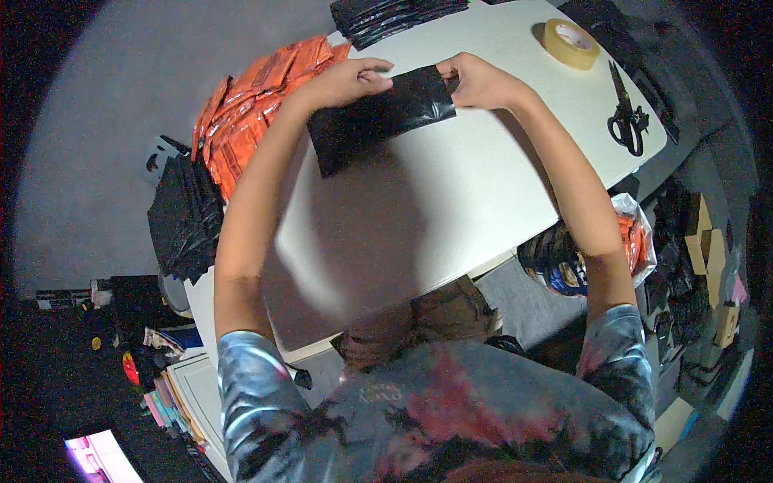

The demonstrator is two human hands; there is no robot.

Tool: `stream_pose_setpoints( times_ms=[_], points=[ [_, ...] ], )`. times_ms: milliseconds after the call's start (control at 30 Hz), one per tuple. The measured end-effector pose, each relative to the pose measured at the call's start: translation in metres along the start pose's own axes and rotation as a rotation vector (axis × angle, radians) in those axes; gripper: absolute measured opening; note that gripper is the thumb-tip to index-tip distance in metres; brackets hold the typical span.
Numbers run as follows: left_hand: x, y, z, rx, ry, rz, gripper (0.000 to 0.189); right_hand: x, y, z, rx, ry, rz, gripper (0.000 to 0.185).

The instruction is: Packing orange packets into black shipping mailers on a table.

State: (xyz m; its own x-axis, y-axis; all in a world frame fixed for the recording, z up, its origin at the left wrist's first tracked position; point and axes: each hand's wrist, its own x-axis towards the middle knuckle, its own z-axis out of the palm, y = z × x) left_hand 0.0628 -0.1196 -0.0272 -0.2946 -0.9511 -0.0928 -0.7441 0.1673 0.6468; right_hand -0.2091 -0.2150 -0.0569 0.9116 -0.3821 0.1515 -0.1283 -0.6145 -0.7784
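Note:
A black plastic bag (386,111) lies flat over the white table (489,175), stretched between my two hands. My right hand (480,81) pinches its right end between thumb and fingers. At its upper left edge is my left hand (356,81), fingers bent and a gap showing between thumb and index finger; whether it grips the plastic cannot be told. Orange plastic packets (259,96) are piled beside my left forearm. Beyond my hands lies a stack of black plastic bags (392,18) at the table's far edge.
A roll of clear tape (570,43) and black-handled scissors (628,121) lie on the table's right part. More black plastic (187,217) hangs at the left edge. Right of the table stands a bag with orange packets (631,241), near an open cardboard box (705,241).

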Motion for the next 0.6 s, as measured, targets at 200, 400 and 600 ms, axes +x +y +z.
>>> stream_pose_setpoints(
  times_ms=[200, 400, 600],
  points=[
    [0.006, 0.029, 0.001, 0.084, -0.07, -0.06, 0.051, -0.008, -0.002, -0.017, 0.35, -0.043, -0.084, 0.054],
    [0.003, 0.04, 0.002, -0.026, 0.332, -0.043, 0.051, -0.002, 0.025, -0.037, 0.301, 0.346, -0.119, 0.055],
    [-0.003, 0.041, 0.025, -0.678, 0.66, 0.199, 0.041, -0.002, -0.04, 0.004, 0.632, 0.373, -0.14, 0.063]
  ],
)
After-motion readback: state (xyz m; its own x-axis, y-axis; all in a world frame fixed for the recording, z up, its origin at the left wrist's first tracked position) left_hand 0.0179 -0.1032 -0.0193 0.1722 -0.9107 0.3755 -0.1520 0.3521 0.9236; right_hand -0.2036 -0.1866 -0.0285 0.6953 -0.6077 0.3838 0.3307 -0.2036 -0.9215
